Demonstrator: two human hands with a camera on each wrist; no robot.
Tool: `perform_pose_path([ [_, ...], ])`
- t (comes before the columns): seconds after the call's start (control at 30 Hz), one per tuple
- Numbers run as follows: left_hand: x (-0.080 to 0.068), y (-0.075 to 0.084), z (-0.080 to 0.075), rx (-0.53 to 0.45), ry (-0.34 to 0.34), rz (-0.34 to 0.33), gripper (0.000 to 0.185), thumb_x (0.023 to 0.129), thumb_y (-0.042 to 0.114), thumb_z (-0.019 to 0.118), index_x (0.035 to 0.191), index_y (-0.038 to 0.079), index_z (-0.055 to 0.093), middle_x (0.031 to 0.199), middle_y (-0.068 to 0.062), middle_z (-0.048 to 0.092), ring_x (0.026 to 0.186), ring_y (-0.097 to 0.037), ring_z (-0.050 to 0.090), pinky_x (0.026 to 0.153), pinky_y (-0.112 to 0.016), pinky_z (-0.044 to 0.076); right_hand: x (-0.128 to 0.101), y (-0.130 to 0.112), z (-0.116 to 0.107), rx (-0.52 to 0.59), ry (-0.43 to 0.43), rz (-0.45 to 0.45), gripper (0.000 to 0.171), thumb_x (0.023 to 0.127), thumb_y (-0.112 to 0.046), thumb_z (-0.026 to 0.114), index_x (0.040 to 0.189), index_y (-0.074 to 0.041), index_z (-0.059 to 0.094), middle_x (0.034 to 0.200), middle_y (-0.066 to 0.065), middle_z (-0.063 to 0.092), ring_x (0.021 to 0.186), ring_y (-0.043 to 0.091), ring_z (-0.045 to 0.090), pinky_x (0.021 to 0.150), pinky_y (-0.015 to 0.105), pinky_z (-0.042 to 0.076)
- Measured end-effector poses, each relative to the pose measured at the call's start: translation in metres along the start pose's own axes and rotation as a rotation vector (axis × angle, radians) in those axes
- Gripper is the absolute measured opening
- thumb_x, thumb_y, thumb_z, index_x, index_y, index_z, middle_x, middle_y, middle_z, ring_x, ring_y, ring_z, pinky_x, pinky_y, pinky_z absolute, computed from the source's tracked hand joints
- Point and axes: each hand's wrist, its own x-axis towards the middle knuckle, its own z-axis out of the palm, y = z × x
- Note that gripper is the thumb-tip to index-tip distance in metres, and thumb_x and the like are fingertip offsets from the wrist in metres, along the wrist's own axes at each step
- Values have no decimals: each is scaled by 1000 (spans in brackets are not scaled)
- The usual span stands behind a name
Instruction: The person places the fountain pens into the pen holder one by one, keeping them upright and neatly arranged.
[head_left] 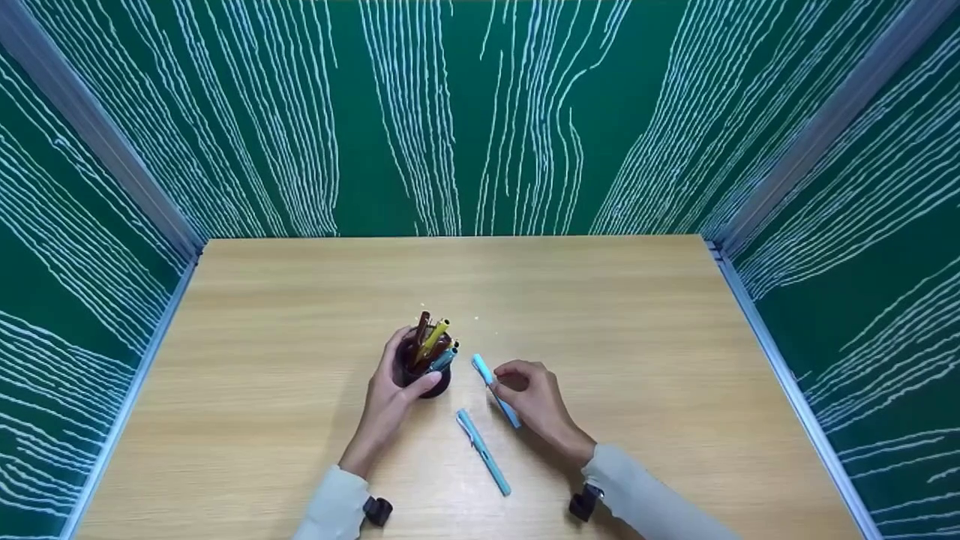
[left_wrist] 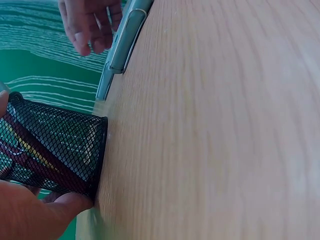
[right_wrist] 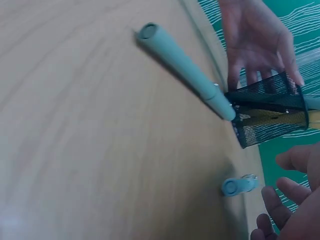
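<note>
- The black mesh pen cup (head_left: 429, 373) stands a little left of the worktop's middle, nearer the front edge than the back; no brand or writing can be read on it or on any pen.
- The left hand (head_left: 390, 394) wraps it, fingers curled round the far side and thumb across the near wall.
- Several pens (head_left: 431, 341) stand in it; brown, yellow and blue ones show, the exact count unclear.
- Two light blue pens are outside the cup: one (head_left: 495, 390) just right of it, under the right hand (head_left: 534, 399), whose fingers curl loosely about it; the other (head_left: 484, 451) lies flat toward the front edge, untouched.
- The worktop (head_left: 637, 315) is bare wood toward the back, left and right edges, bounded by green panels (head_left: 480, 112).
</note>
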Motion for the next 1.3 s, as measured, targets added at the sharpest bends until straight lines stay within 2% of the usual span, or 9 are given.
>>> perform_pose_path([
  [0.17, 0, 0, 0, 11, 3, -18, 93, 94, 24, 90, 171, 19, 38, 172, -8, 46, 161, -34, 38, 133, -55, 23, -3, 7, 2, -16, 3, -14, 16, 94, -8, 85, 108, -3, 82, 105, 8, 79, 97, 21, 73, 91, 38, 61],
  [0.43, 1, 0, 1, 16, 3, -32, 94, 94, 26, 89, 172, 20, 37, 173, -8, 43, 162, -35, 36, 134, -57, 21, -3, 12, 6, -84, 39, -8, 19, 91, -11, 87, 109, -7, 83, 103, -1, 76, 106, 20, 60, 98, 40, 48],
  [0.67, 1, -1, 1, 29, 4, -39, 94, 95, 29, 89, 172, 20, 37, 173, -7, 43, 162, -34, 36, 134, -57, 20, -2, 14, 11, -145, 41, 2, 22, 89, -14, 90, 110, -11, 83, 103, -3, 73, 107, 20, 55, 95, 39, 46],
  [1.0, 2, -2, 0, -25, -1, -13, 95, 93, 20, 90, 171, 16, 36, 172, -10, 45, 160, -34, 39, 133, -54, 24, 1, 18, 16, -190, 77, -54, 16, 87, -12, 91, 101, -12, 82, 92, -5, 72, 104, 18, 53, 92, 36, 43],
  [1.3, 0, -1, -1, 3, -1, -11, 94, 93, 22, 90, 171, 19, 37, 171, -9, 46, 160, -35, 39, 133, -57, 24, 0, 19, 20, -196, 91, -43, 17, 87, -13, 91, 101, -14, 82, 92, -6, 69, 105, 19, 51, 93, 37, 42],
])
